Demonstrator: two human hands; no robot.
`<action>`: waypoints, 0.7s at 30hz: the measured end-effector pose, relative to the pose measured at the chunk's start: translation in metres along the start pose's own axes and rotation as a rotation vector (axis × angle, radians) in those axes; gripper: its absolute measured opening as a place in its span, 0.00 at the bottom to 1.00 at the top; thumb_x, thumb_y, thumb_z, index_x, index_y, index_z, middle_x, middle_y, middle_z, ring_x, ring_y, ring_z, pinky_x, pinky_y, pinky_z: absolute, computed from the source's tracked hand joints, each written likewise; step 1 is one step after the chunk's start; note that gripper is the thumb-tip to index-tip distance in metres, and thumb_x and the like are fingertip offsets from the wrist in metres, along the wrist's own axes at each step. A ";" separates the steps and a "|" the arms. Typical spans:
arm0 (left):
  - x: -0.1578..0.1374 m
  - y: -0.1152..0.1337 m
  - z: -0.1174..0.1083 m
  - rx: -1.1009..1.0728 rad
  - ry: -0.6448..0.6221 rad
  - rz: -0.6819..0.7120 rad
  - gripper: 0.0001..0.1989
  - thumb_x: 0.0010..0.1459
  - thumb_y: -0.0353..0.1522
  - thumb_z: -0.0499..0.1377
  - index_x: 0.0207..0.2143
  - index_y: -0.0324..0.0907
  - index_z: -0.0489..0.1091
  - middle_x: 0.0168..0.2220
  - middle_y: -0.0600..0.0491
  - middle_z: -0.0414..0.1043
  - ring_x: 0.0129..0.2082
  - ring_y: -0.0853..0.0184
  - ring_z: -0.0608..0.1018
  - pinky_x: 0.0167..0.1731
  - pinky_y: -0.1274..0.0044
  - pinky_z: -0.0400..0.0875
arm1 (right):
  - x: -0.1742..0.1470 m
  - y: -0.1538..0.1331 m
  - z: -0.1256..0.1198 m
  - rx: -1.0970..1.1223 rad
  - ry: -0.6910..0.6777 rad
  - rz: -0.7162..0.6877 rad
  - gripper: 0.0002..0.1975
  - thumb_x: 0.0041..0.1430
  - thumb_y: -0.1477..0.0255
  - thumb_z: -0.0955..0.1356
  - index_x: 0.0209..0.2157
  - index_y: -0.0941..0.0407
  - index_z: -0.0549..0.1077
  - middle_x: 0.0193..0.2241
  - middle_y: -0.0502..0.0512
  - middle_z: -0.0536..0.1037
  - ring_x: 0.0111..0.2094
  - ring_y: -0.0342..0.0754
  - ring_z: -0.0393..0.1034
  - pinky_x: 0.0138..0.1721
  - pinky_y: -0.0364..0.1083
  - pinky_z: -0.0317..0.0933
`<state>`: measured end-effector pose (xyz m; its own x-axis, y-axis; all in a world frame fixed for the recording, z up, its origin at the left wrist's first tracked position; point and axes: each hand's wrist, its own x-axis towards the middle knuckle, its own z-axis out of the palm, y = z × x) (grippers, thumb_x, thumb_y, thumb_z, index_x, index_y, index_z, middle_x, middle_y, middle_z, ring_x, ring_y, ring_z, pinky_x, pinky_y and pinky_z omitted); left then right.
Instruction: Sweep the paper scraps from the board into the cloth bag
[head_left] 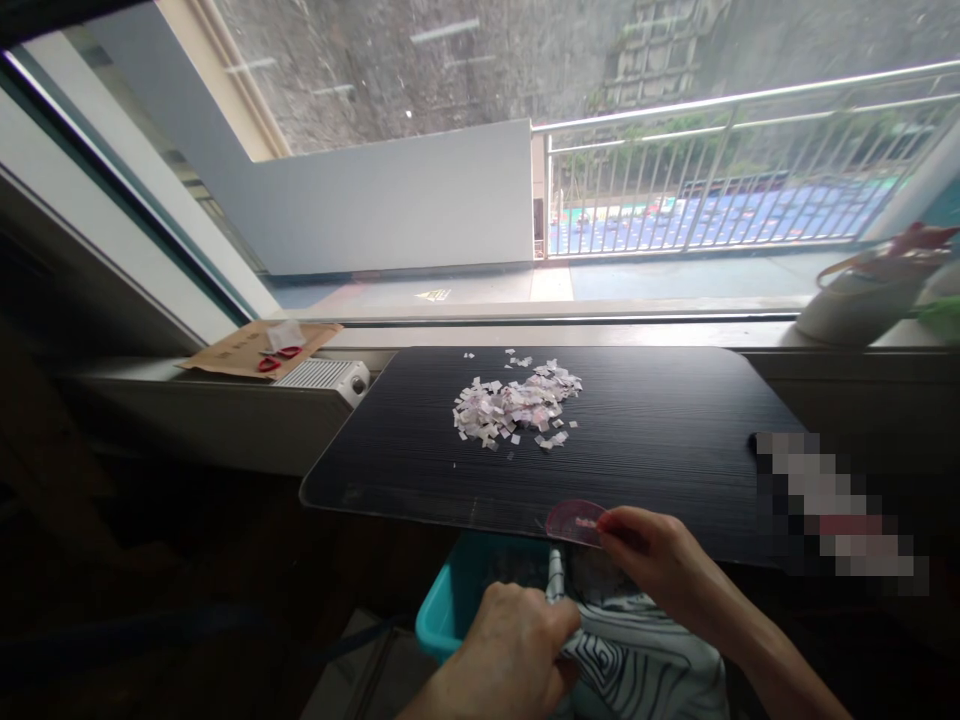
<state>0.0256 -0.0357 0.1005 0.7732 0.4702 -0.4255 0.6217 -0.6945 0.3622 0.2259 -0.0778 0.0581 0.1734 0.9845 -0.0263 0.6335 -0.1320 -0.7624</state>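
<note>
My right hand (652, 545) pinches a pink see-through round disc (564, 518) at the near edge of the black table (660, 430). A few small pale bits show at the disc, on it or through it. Below the table edge, my left hand (514, 635) is closed on a fold of white cloth with dark wavy lines (645, 650); its fingertips are partly hidden. Beside that hand stands a turquoise bin (442, 610), its inside mostly dark. A loose heap of small white and pinkish paper squares (517, 400) lies on the table, with several strays around it.
Red-handled scissors (279, 357) rest on a brown paper envelope (225, 352) on the sill at left. A white heater (322, 378) is beside the table. A blurred-out patch (832, 500) covers something at right. A pale pot (855, 300) stands by the window.
</note>
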 end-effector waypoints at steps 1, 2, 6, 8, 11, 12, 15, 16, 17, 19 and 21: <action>0.000 0.000 0.000 0.001 -0.007 -0.002 0.07 0.54 0.36 0.60 0.35 0.43 0.73 0.35 0.48 0.77 0.36 0.51 0.79 0.37 0.68 0.71 | 0.000 -0.001 -0.002 -0.009 0.014 0.001 0.13 0.59 0.67 0.63 0.31 0.57 0.77 0.23 0.49 0.75 0.24 0.43 0.65 0.27 0.41 0.57; 0.000 -0.001 0.001 0.000 -0.016 -0.004 0.07 0.54 0.36 0.60 0.35 0.43 0.73 0.35 0.49 0.77 0.36 0.51 0.79 0.37 0.67 0.70 | 0.000 -0.002 -0.004 -0.020 0.019 0.000 0.13 0.59 0.67 0.63 0.31 0.57 0.77 0.23 0.49 0.75 0.24 0.43 0.66 0.27 0.41 0.57; 0.000 -0.006 0.002 -0.009 -0.040 -0.005 0.06 0.54 0.35 0.61 0.35 0.44 0.72 0.35 0.51 0.77 0.36 0.51 0.79 0.37 0.68 0.70 | 0.002 -0.003 -0.012 -0.035 -0.050 -0.017 0.12 0.59 0.68 0.64 0.29 0.55 0.77 0.21 0.48 0.74 0.23 0.43 0.65 0.25 0.40 0.55; 0.000 -0.013 0.005 -0.005 -0.015 -0.012 0.05 0.53 0.34 0.61 0.34 0.45 0.72 0.35 0.52 0.77 0.36 0.53 0.79 0.36 0.70 0.70 | 0.006 -0.001 -0.014 -0.018 -0.027 -0.016 0.12 0.59 0.66 0.64 0.30 0.55 0.78 0.22 0.48 0.76 0.24 0.43 0.66 0.25 0.41 0.56; 0.000 -0.029 0.015 0.027 0.081 -0.045 0.04 0.53 0.31 0.62 0.33 0.45 0.72 0.33 0.54 0.76 0.34 0.56 0.79 0.34 0.73 0.69 | 0.019 0.011 -0.013 0.041 0.100 0.000 0.14 0.58 0.63 0.65 0.33 0.56 0.78 0.26 0.52 0.79 0.27 0.46 0.71 0.29 0.42 0.61; 0.000 -0.034 0.021 0.042 0.108 -0.062 0.03 0.53 0.31 0.62 0.33 0.45 0.72 0.33 0.54 0.76 0.34 0.56 0.79 0.34 0.73 0.69 | 0.025 0.015 -0.012 0.066 0.148 0.006 0.14 0.58 0.62 0.65 0.34 0.56 0.78 0.27 0.53 0.80 0.28 0.47 0.72 0.31 0.43 0.62; 0.001 -0.048 0.042 0.061 0.092 -0.101 0.05 0.54 0.29 0.60 0.35 0.45 0.73 0.36 0.52 0.76 0.37 0.57 0.79 0.37 0.73 0.69 | 0.038 0.029 -0.005 0.108 0.253 0.045 0.15 0.57 0.61 0.65 0.35 0.56 0.78 0.30 0.54 0.81 0.30 0.49 0.74 0.34 0.45 0.65; 0.001 -0.051 0.050 0.060 0.053 -0.132 0.07 0.54 0.29 0.60 0.37 0.45 0.73 0.37 0.51 0.76 0.39 0.57 0.78 0.39 0.72 0.69 | 0.041 0.032 -0.003 0.107 0.271 0.056 0.15 0.57 0.61 0.65 0.35 0.56 0.78 0.30 0.55 0.81 0.31 0.49 0.74 0.35 0.45 0.65; 0.001 -0.053 0.058 0.060 0.022 -0.156 0.08 0.52 0.29 0.61 0.38 0.44 0.74 0.38 0.49 0.76 0.40 0.55 0.78 0.40 0.71 0.69 | 0.043 0.035 -0.001 0.105 0.282 0.062 0.15 0.56 0.61 0.66 0.35 0.56 0.79 0.30 0.55 0.82 0.31 0.50 0.74 0.35 0.46 0.65; -0.001 -0.055 0.071 0.053 -0.008 -0.179 0.12 0.50 0.30 0.63 0.40 0.43 0.74 0.39 0.47 0.76 0.40 0.53 0.78 0.40 0.70 0.70 | 0.044 0.037 0.001 0.108 0.293 0.063 0.15 0.56 0.61 0.66 0.35 0.56 0.79 0.30 0.54 0.81 0.31 0.50 0.74 0.35 0.46 0.65; -0.002 -0.055 0.080 0.043 -0.009 -0.193 0.18 0.49 0.28 0.62 0.45 0.41 0.73 0.41 0.45 0.75 0.42 0.54 0.77 0.42 0.70 0.70 | 0.044 0.038 0.001 0.120 0.296 0.060 0.15 0.56 0.61 0.66 0.35 0.56 0.79 0.29 0.54 0.81 0.30 0.49 0.74 0.34 0.45 0.64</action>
<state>-0.0201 -0.0423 0.0151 0.6385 0.5924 -0.4913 0.7525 -0.6145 0.2371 0.2572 -0.0397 0.0271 0.4310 0.8965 0.1024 0.5254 -0.1571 -0.8362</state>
